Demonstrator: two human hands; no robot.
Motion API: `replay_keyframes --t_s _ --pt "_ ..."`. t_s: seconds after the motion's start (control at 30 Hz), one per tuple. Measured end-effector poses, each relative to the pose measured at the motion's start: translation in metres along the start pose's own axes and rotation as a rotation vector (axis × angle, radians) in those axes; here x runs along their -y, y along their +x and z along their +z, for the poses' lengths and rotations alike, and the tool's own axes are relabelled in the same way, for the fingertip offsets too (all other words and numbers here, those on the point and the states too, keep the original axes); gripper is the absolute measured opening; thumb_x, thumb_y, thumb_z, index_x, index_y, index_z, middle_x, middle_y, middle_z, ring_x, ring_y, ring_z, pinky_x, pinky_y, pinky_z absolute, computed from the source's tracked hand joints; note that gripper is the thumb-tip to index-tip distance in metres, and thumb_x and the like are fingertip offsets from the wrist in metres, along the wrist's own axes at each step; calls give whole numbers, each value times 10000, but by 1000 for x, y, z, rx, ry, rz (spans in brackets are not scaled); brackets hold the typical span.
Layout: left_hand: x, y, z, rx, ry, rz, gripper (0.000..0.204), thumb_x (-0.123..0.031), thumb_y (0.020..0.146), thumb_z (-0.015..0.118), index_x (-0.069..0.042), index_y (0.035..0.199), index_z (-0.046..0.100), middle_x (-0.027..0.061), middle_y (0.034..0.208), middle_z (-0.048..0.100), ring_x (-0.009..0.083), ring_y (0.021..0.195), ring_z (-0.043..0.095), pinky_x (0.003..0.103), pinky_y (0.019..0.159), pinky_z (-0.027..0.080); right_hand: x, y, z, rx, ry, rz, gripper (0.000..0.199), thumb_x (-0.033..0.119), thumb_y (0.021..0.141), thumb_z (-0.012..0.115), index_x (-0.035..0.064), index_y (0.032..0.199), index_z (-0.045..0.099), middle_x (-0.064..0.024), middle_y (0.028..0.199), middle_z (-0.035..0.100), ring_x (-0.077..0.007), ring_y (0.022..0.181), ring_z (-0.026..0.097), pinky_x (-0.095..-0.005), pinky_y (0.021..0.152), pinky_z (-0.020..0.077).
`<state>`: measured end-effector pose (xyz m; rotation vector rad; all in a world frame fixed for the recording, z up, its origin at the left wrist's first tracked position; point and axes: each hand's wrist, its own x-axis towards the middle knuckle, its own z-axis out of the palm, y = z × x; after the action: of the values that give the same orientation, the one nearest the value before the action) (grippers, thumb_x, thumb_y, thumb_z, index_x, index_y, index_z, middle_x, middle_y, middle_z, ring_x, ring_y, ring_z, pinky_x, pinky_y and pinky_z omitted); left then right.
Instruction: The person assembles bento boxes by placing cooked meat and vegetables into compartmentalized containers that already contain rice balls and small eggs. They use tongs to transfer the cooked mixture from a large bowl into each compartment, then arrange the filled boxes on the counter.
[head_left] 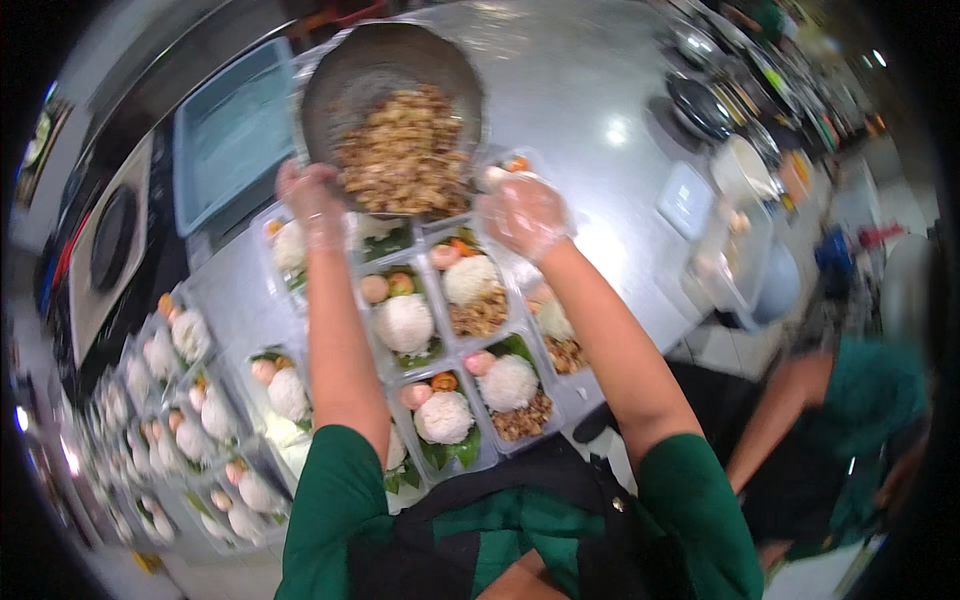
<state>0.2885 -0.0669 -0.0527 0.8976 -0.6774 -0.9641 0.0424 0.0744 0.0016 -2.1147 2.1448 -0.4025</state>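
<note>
A large round metal bowl (330, 110) holds a heap of brown diced food (405, 150) and sits over the far ends of several clear plastic food trays (490, 335). My left hand (312, 195), in a clear plastic glove, grips the bowl's near left rim. My gloved right hand (525, 215) is closed beside the bowl's near right side, above the trays; what its fingers hold is hidden. White rice mounds (405, 323), pinkish round pieces and green leaves lie in the trays. Some trays also hold brown diced food (522, 415).
At the left, many more filled trays (190, 430) stand in rows. A blue tub (235, 130) stands at the far left of the metal table (570, 90). Containers (735, 250) and pans (700, 105) are at the right. Another person's arm (785, 420) shows at the lower right.
</note>
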Motion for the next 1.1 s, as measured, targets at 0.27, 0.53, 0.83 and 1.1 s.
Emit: replay_keyframes --t_s 0.27,0.53,0.83,1.1 --pt "-12 -11 13 44 -238 47 413 193 537 503 -148 602 278 -35 583 366 97 488 389 238 426 330 39 -3 -8 66 -145 3 275 313 830 554 66 839 674 -152 850 661 -321 814 653 -448 702 516" --pt "-10 -7 1 -44 -291 42 419 183 551 498 -158 635 269 -34 583 356 98 483 390 245 414 321 20 -22 -22 -42 -203 -37 246 278 841 545 66 776 649 -156 759 651 -322 705 645 -441 629 514" --pt "-18 -21 -27 -312 -348 -38 78 -168 837 445 -95 808 448 25 574 472 141 547 477 289 560 412 -20 -25 33 -93 -139 -222 367 392 889 506 64 747 588 -178 696 618 -372 652 606 -469 583 472" --pt "-40 -73 21 -502 -498 0 150 32 702 448 -107 665 405 30 538 431 121 477 427 272 442 326 -138 -16 18 4 294 -483 310 213 906 470 -48 1025 589 -211 801 592 -325 788 591 -403 659 432"
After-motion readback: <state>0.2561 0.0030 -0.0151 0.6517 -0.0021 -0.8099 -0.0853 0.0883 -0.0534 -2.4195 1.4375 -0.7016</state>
